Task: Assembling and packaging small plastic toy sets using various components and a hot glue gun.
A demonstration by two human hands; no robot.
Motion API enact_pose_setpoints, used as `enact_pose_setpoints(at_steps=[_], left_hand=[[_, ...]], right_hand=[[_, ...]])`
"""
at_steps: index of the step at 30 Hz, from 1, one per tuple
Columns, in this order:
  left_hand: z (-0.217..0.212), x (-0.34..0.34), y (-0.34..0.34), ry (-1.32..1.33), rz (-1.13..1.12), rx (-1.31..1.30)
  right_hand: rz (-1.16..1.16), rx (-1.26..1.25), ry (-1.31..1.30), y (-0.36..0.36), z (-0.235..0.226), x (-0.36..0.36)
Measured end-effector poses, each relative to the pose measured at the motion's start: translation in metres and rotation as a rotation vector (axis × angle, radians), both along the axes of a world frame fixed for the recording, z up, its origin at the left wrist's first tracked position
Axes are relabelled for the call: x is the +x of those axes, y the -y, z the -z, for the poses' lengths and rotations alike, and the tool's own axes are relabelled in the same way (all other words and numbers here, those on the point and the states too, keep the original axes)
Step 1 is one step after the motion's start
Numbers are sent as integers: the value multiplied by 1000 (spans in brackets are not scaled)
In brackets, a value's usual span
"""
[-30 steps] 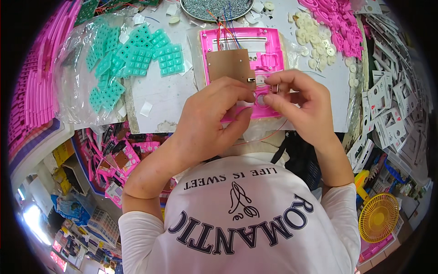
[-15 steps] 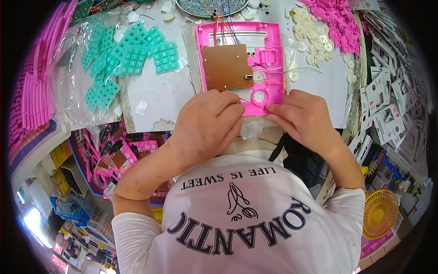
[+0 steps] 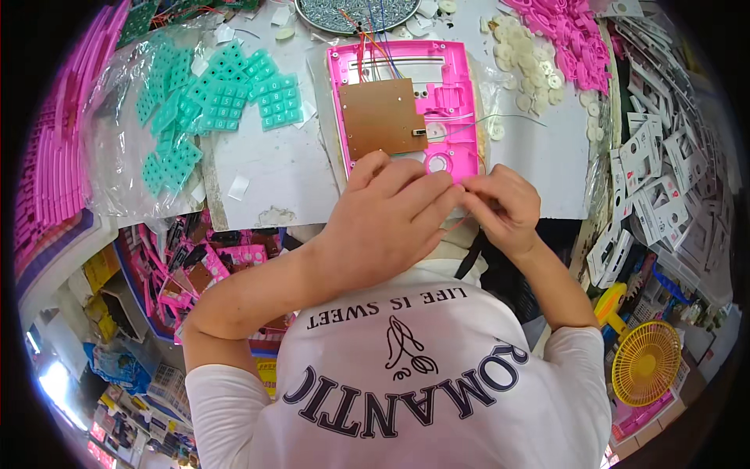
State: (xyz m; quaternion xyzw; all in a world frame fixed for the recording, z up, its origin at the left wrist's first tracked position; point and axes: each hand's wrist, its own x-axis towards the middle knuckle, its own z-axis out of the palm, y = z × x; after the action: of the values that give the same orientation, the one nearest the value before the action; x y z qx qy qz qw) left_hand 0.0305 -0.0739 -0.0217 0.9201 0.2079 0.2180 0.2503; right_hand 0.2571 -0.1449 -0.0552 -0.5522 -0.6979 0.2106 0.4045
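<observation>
A pink plastic housing (image 3: 461, 98) lies open on the table in front of me, with a brown circuit board (image 3: 381, 117) in its left part. My left hand (image 3: 387, 215) reaches across the housing's near edge, its fingers bunched and covering the lower left corner. Against its fingertips, at the near right corner, my right hand (image 3: 506, 207) pinches a thin red wire (image 3: 455, 225). The left fingertips meet at the same spot and seem to grip that wire too; the exact contact is hidden. Coloured wires (image 3: 375, 51) rise from the board's far side.
Teal rubber keypads (image 3: 226, 98) lie on plastic film at the left. Beyond the housing stands a round tray of screws (image 3: 355, 16). Cream discs (image 3: 531, 66) and small pink parts (image 3: 566, 43) are heaped at the right, beside white panels (image 3: 672, 180). A yellow fan (image 3: 647, 363) stands lower right.
My left hand has moved right, and my right hand has turned in to meet it at the near right corner. The housing has shifted slightly left.
</observation>
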Motion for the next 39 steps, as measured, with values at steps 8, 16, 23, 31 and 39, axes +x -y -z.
enact_pose_setpoints(at_steps=[8,16,23,31,39], left_hand=[[12,3,6,-113,41,268],[6,5,8,-161,42,448],[3,6,-2,-19,4,103],[17,-17,-109,175,-532,-25],[17,-11,-140,205,-507,-176]], right_hand=[[-63,-7,482,30,-13,4],[-383,-423,472,-43,-79,20],[55,-167,519,-155,-39,-42],[-91,19,306,-132,-33,-41],[-491,20,315,-132,-41,-24]])
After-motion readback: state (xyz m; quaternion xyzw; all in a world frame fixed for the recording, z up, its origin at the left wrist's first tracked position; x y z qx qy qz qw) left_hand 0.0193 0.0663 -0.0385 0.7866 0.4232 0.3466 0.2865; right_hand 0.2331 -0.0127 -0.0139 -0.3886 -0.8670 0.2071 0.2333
